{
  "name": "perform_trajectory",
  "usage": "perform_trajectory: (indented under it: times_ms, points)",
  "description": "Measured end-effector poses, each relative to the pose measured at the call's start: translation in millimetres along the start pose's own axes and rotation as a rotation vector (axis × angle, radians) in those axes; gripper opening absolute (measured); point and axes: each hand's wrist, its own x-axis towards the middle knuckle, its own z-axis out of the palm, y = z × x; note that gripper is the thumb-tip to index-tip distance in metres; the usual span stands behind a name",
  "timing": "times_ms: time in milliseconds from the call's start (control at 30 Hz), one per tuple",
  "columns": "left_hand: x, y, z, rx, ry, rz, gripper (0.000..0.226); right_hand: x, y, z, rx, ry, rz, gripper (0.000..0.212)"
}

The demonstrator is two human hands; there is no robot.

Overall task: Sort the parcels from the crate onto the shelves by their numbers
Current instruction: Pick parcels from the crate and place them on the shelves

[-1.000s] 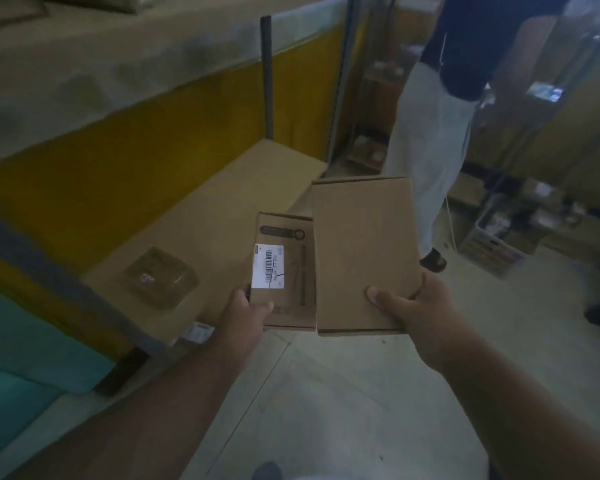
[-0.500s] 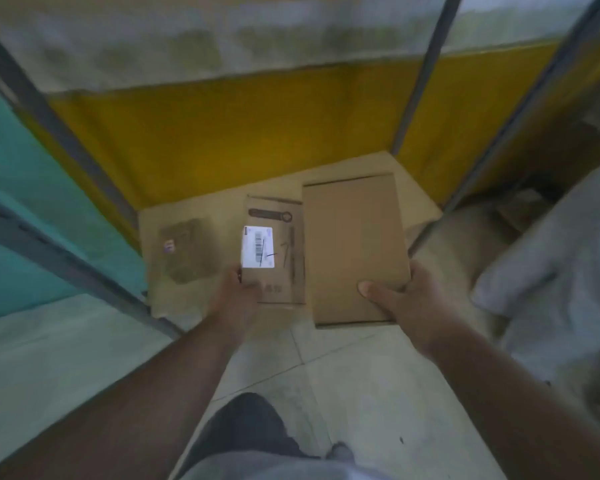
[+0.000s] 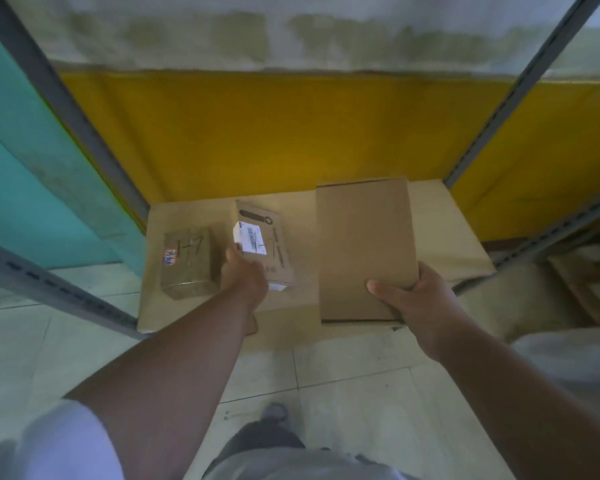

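The left hand (image 3: 245,275) grasps a small labelled box (image 3: 262,242) over the cardboard-lined shelf (image 3: 444,233); the right hand (image 3: 413,299) grasps a plain flat box (image 3: 364,244).

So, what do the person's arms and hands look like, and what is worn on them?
Both forearms are bare down to the hands: no gloves, watch, rings or bands show on the left hand or the right hand. A short white sleeve covers the left upper arm. The right arm's sleeve is out of view.
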Motion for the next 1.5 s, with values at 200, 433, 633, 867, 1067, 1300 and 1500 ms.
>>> perform_trajectory:
  times_ms: [200, 433, 633, 867, 1067, 1300, 1500]
  points:
    - [-2, 4, 10, 0.399, 0.082, -0.063, 0.067, 17, -1, -12, -0.051, -0.04, -0.033, 0.058]
    - [-89, 28, 10, 0.236, 0.104, 0.176, 0.032, 9, -4, -39, -0.028, -0.145, -0.063, 0.044]
    - [-211, 47, 26, -0.479, -0.271, 0.074, 0.034, -8, 7, -71, 0.014, -0.32, 0.01, 0.065]
    - [-275, 22, 40, -0.116, 0.09, 0.194, 0.025, -53, 15, -80, -0.342, -0.254, -0.163, 0.083]
    - [-287, -9, 29, 0.23, -0.067, 0.768, 0.041, -84, 1, -60, 0.07, -0.415, -0.098, 0.074]
    - [-276, -50, -44, -0.03, 0.01, 0.363, 0.03, -112, 3, -38, 0.388, -0.442, 0.022, 0.031]
    - [-280, -87, -66, -0.359, -0.282, 0.152, 0.014, -137, 22, 1, 0.158, -0.384, -0.025, 0.049]
